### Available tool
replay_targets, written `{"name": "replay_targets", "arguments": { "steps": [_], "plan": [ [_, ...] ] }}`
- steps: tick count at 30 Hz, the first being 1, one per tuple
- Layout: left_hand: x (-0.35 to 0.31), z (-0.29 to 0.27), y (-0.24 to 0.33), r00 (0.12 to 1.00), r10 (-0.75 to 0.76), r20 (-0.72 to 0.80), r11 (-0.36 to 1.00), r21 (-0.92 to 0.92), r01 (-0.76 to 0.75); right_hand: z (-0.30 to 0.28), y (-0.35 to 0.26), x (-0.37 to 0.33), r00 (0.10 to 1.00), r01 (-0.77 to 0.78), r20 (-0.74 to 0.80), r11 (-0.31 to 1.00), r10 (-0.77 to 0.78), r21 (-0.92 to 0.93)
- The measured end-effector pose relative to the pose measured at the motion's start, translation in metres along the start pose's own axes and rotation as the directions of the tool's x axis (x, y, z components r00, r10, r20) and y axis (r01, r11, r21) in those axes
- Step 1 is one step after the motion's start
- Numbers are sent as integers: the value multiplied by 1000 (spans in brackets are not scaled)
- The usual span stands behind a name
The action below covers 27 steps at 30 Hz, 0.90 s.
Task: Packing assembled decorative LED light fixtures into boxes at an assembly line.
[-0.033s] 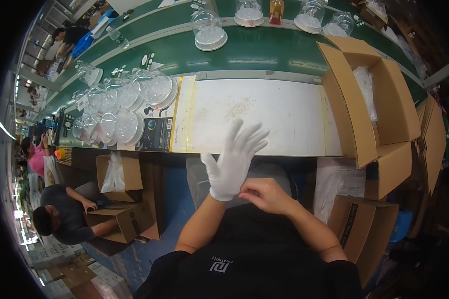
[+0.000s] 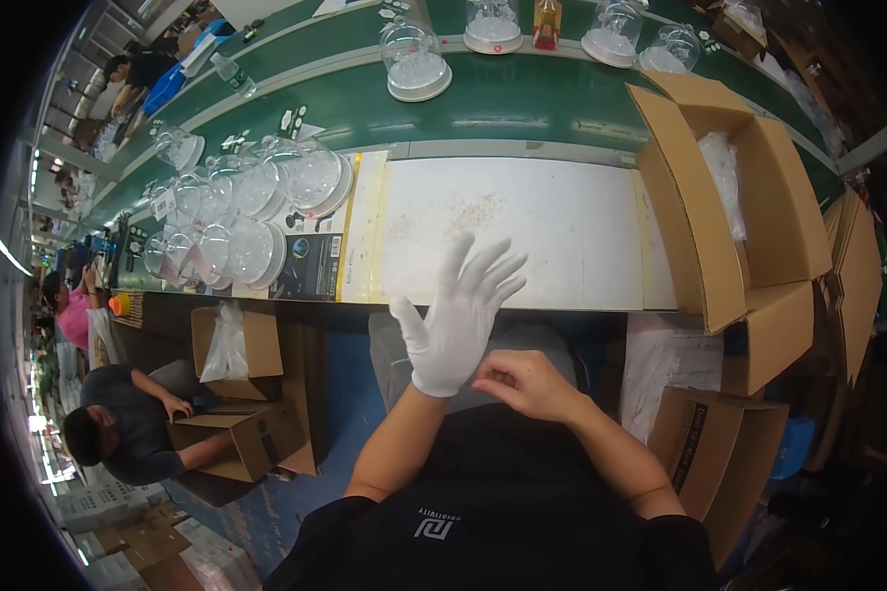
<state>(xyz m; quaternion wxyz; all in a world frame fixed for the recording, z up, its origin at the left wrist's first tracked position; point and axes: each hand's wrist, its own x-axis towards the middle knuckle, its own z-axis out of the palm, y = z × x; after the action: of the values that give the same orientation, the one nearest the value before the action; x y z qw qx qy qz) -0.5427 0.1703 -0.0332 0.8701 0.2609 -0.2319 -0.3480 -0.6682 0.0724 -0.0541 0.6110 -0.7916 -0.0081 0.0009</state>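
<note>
A white glove (image 2: 451,340) covers my left hand (image 2: 460,313), which is raised palm up with its fingers spread apart, just in front of the table edge. My right hand (image 2: 527,382) is bare. Its thumb and fingers are pinched together at the right side of the glove's cuff, by my left wrist; the exact contact is small and partly hidden. Beyond the gloved fingers lies a white work surface (image 2: 562,231) with a scatter of small pale bits (image 2: 473,212) on it.
Several clear domes on white bases (image 2: 256,251) crowd the table's left. More domes (image 2: 416,74) stand on the green conveyor (image 2: 522,98). An open cardboard box (image 2: 675,197) is at the right, another (image 2: 719,433) below it. A co-worker (image 2: 133,414) handles a box at left.
My gloved left hand has shifted very slightly left, its thumb a little farther out. My right hand stays almost in place at the cuff.
</note>
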Motion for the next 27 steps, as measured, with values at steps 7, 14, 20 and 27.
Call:
{"name": "replay_targets", "arguments": {
  "steps": [7, 14, 20, 27],
  "plan": [
    [8, -2, -4, 994, -109, 2, 811, -578, 90, 8, 32, 22, 999, -43, 23, 964, 38, 264],
    [29, -10, -2, 987, -155, 40, 883, -442, 157, 6, 60, 40, 999, 31, 3, 981, -32, 193],
    [138, -41, 33, 994, -111, 25, 772, 632, 70, 26, 117, 24, 961, -274, 112, 826, 252, 492],
    [359, -113, 47, 952, 88, 293, -606, 775, -183, 26, 172, 20, 904, -419, 301, 766, 303, 488]
  ]
}}
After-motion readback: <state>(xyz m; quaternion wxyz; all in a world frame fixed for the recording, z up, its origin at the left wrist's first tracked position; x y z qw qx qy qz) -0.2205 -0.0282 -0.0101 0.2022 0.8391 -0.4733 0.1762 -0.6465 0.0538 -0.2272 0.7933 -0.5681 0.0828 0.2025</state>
